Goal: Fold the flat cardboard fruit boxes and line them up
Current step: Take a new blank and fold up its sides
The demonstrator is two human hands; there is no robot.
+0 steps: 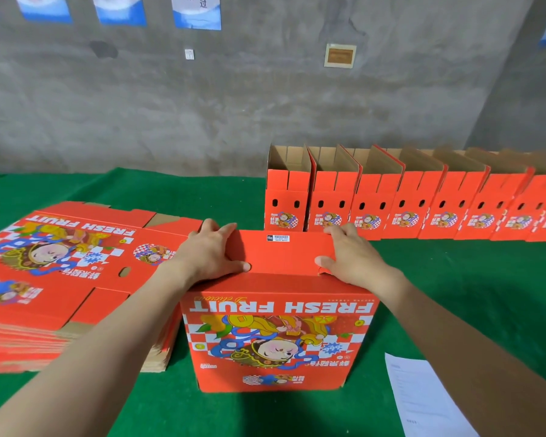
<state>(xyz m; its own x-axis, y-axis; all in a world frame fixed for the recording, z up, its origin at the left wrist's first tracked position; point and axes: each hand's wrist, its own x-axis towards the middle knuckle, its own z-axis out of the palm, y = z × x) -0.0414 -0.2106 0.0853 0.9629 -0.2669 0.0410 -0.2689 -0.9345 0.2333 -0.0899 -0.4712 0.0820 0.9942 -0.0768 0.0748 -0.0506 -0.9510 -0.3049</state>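
Currently both hands pressing down on top flap panel of box: left hand (215,257) lying flat, fingers spread, thumb pushing at left notch; right hand (350,257) mirroring it at right notch. Box (278,342) standing near centre on green surface (470,294), print upside down. Step in hand, likely: locking base flaps. Next move probably calling for turning box upright, then setting it at left end of far-right row of folded boxes (404,200). Flat stack (70,279) lying at left; paper sheet (423,398) lying near right.

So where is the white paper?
In the head view, the white paper lies low on the right of the green table, beside the box being folded.
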